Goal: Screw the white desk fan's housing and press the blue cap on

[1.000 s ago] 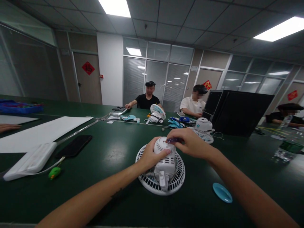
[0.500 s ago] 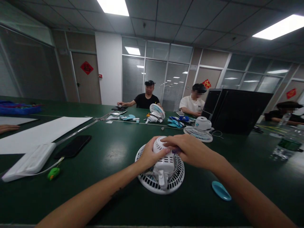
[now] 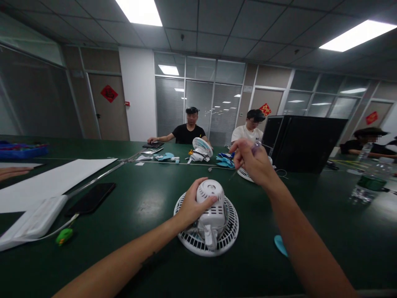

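A white fan (image 3: 212, 215) lies face down on the green table, its rear motor housing pointing up. My left hand (image 3: 195, 203) is wrapped around the left side of that housing, thumb across its near side. A small dark hole shows in the top of the housing. Up and to the right, my right hand (image 3: 252, 161) is raised off the fan, closed on a screwdriver (image 3: 257, 145) with a clear purplish handle. Its thin shaft slants down to the left, and the tip is blurred. Partly behind my right forearm lies a light-blue oval piece (image 3: 281, 245).
Left are a black phone (image 3: 91, 199), a white power strip (image 3: 37, 215), a green trinket (image 3: 64, 236) and white paper (image 3: 58, 178). Farther back are another fan (image 3: 201, 149), blue parts (image 3: 225, 160) and a black computer case (image 3: 307, 142). Several people sit around. A bottle (image 3: 372, 178) stands right.
My right hand has lifted from the housing and moved up and right with the screwdriver, uncovering the housing's top. My left hand still grips the fan. The view has shifted slightly.
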Demonstrator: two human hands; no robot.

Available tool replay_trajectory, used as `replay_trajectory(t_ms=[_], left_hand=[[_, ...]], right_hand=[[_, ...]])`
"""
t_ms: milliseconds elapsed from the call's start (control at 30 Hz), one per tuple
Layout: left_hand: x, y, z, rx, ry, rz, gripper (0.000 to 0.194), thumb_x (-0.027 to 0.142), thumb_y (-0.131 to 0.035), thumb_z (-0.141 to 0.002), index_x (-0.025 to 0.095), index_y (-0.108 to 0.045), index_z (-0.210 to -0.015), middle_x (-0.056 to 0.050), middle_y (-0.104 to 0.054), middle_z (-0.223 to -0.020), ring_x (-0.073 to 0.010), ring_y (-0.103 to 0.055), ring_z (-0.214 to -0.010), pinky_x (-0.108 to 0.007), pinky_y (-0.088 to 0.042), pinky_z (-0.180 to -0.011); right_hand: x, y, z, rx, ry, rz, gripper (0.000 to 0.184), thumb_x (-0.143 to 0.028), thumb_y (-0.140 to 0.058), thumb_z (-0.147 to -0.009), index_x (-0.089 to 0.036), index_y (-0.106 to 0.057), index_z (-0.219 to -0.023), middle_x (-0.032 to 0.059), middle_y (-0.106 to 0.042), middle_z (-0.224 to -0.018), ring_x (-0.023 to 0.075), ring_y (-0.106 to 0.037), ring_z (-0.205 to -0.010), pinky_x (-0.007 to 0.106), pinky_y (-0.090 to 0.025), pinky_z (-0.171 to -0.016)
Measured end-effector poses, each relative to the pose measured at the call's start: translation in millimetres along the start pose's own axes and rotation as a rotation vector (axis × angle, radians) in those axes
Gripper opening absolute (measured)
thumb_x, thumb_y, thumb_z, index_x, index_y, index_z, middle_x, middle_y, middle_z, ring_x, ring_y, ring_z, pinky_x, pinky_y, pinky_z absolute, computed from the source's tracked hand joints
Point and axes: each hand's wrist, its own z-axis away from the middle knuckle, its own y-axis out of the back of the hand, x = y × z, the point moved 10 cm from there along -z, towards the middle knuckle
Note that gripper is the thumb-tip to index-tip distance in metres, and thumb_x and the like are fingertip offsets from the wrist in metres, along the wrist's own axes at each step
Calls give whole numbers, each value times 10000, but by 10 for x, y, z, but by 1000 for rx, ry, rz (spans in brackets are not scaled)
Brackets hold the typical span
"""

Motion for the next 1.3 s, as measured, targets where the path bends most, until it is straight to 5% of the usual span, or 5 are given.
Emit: replay_trajectory(t_ms=[233,433,667,1000,1300], left_hand=[[269,18,26,12,-244,-81,401,298,-710,-766,198,-591,-1136,-91,-613,-1200,-258,-569,-1144,-394,-407,-1039],[424,8,50,-2,-367,-120,319,256,-686,-788,200,-608,-1093,-104,-597,-1228,-264,-541,-1196,-414,-390,-1053],[411,12,41,10,-364,-162,314,296,-692,-791,203,-615,-1080,-94,-605,-1206,-258,-566,-1150,-413,-423,-1013],[407,12,43,-5,-362,-159,288,272,-689,-789,201,-627,-1062,-111,-605,-1214,-268,-564,-1157,-414,-413,-1020],[277,3,9,-13,-250,-90,488,300,-717,-757,192,-539,-1198,-105,-609,-1214,-255,-582,-1119,-384,-430,-1015]], right_hand=[[205,-284,-97,-101,-185,-393,504,-622,-718,-697,-224,-438,-833,-76,-568,-512,76,-490,-357,175,-322,-332],[176,-567,178,-572,-221,-478,504,-323,-765,-751,-221,-408,-1093,25,-711,-916,155,-691,-806,225,-535,-593],[81,-624,259,-717,-181,-481,428,-227,-731,-783,-204,-456,-1110,59,-721,-998,180,-699,-938,282,-569,-732],[149,-499,32,-338,-101,-362,466,-415,-688,-807,-217,-388,-1104,-47,-660,-637,112,-618,-464,211,-474,-440],[143,-556,54,-343,-105,-340,388,-328,-586,-861,-230,-356,-1157,8,-655,-831,144,-661,-720,214,-508,-503]])
